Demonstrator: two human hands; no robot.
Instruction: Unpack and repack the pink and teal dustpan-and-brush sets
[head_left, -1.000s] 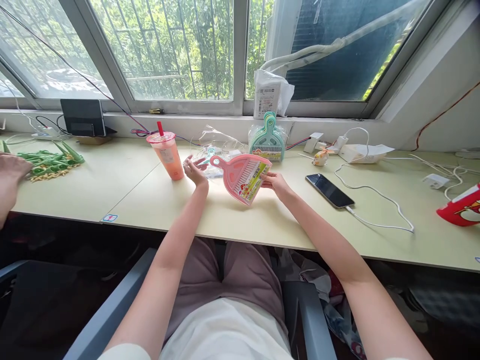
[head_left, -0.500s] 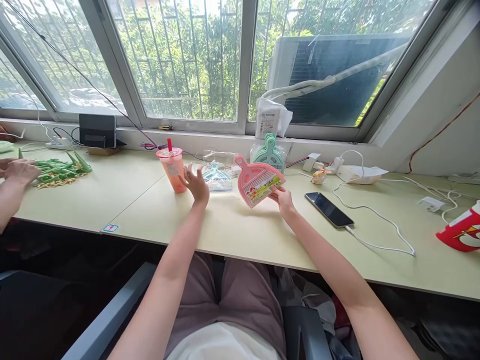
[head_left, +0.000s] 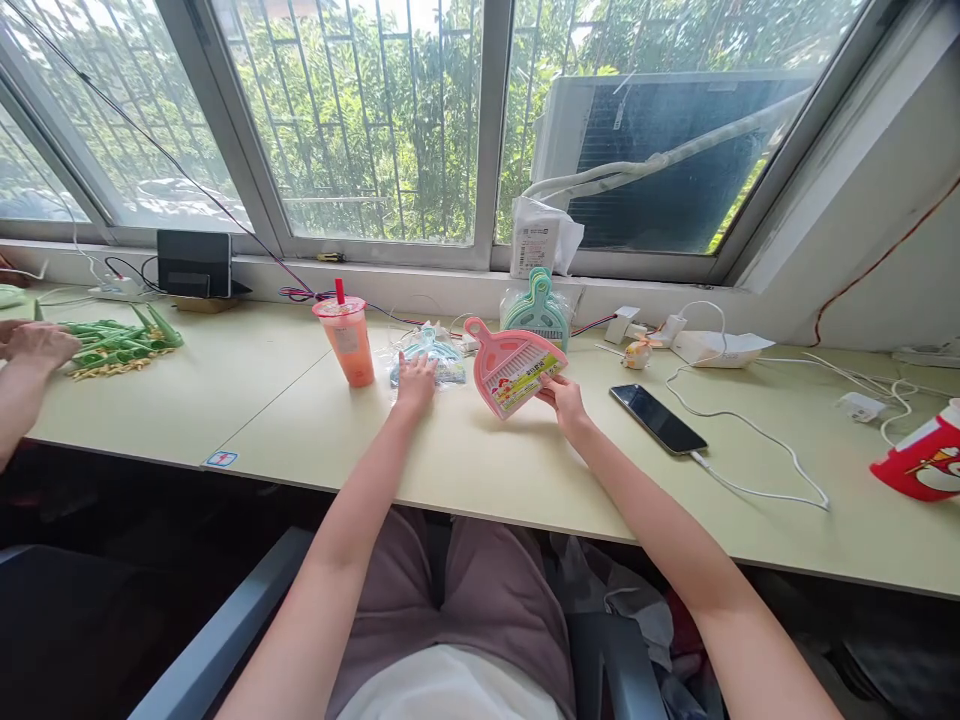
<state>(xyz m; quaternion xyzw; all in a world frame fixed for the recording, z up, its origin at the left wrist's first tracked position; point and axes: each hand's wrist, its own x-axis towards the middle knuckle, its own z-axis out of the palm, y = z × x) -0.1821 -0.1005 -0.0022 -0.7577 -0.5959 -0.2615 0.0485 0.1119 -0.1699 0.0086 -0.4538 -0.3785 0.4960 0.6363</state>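
Observation:
In my right hand [head_left: 564, 402] is a pink mini dustpan [head_left: 501, 362] with a white-bristled brush and a printed label. My thumb and fingers grip its lower right edge, and it is tilted up above the table. My left hand [head_left: 417, 382] lies with its fingers stretched out on a clear plastic bag holding a pale blue dustpan set [head_left: 442, 352]. Behind the pink one, a stack of green dustpans [head_left: 541, 312] stands upright in plastic against the window ledge.
A lidded cup of orange drink [head_left: 349, 340] stands left of my left hand. To the right lie a phone [head_left: 658, 418] on a white cable and a red cup [head_left: 919, 462]. At the far left, another person's hands [head_left: 41, 342] touch green stems [head_left: 116, 342].
My left hand has come down from the air beside the drink cup onto the bagged blue dustpan set. My right hand still holds the pink dustpan, shifted slightly left.

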